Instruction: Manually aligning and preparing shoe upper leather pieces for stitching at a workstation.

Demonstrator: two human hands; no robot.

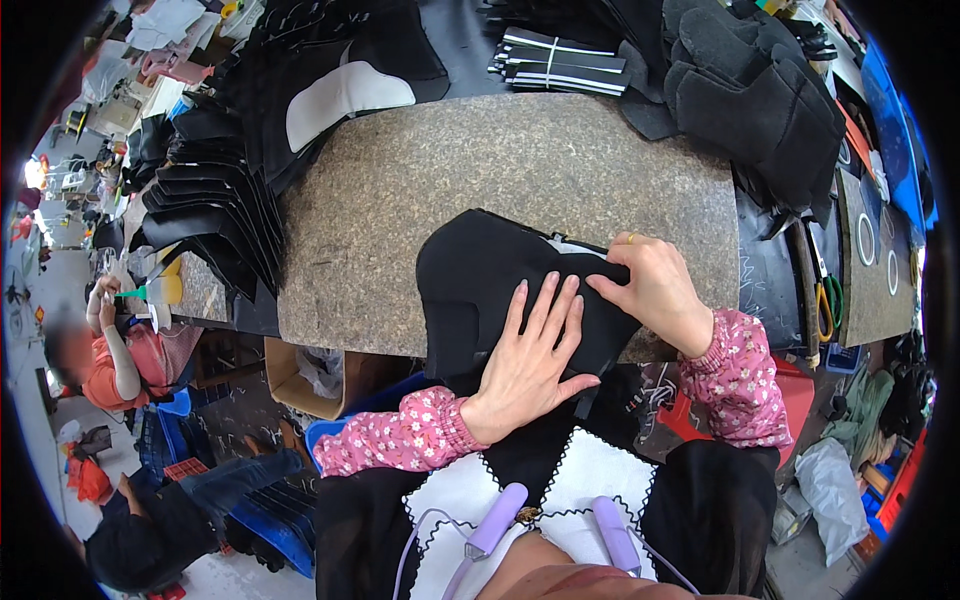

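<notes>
A black, curved fabric piece (455, 275) lies over the near edge of the mottled brown work board (500, 160), partly hanging off it. My left hand (530, 370) rests flat on the piece with fingers spread, holding nothing. At the piece's far right edge, my right hand (660, 290) pinches the border between thumb and bent fingers. Beside those fingertips a narrow white strip (578, 247) shows along the edge; where it ends under the right hand is hidden.
Stacked black pieces (215, 210) stand left of the board. A white curved piece (345, 100), a tied strip bundle (555, 62) and black felt pieces (750, 110) lie beyond. Scissors (828, 300) are at right. A cardboard box (300, 385) sits below left; co-workers (125, 370) sit at left.
</notes>
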